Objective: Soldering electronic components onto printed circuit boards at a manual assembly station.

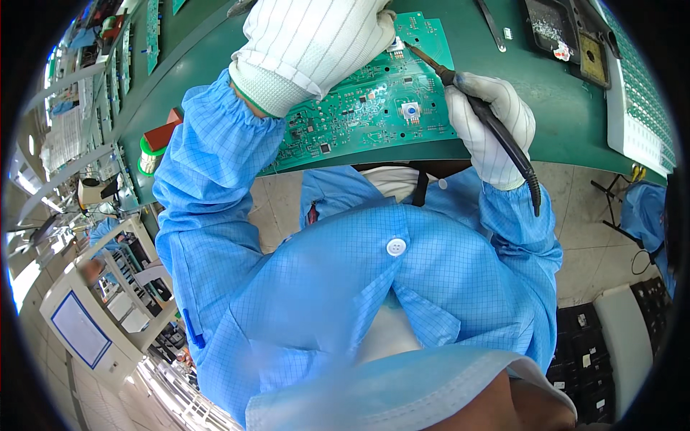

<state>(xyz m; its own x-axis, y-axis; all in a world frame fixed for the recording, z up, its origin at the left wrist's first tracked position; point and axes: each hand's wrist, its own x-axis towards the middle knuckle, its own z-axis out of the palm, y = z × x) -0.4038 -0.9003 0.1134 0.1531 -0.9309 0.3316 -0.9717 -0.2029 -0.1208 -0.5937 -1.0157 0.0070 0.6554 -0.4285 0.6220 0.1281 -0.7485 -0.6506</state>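
A green circuit board [345, 129] lies on the green work mat, dotted with small chips and solder points. My right hand [496, 126], in a white striped glove, grips a soldering iron [496, 126] by its black handle. The iron's tip meets or nearly meets a small white square part [396, 46] near the board's upper edge. My left hand [309, 50], gloved alike, rests over the board's upper left, its curled fingers beside that same part. What they hold, if anything, is hidden. Lower on the board sits a similar white part with a blue centre [410, 111].
Left of my left sleeve stand a solder wire spool [149, 159] and a red block [162, 134]. Tweezers [491, 25] lie at the upper right, near a black tray [548, 29] and a yellowish sponge holder [594, 61]. A white rack of green boards [640, 93] lines the right edge.
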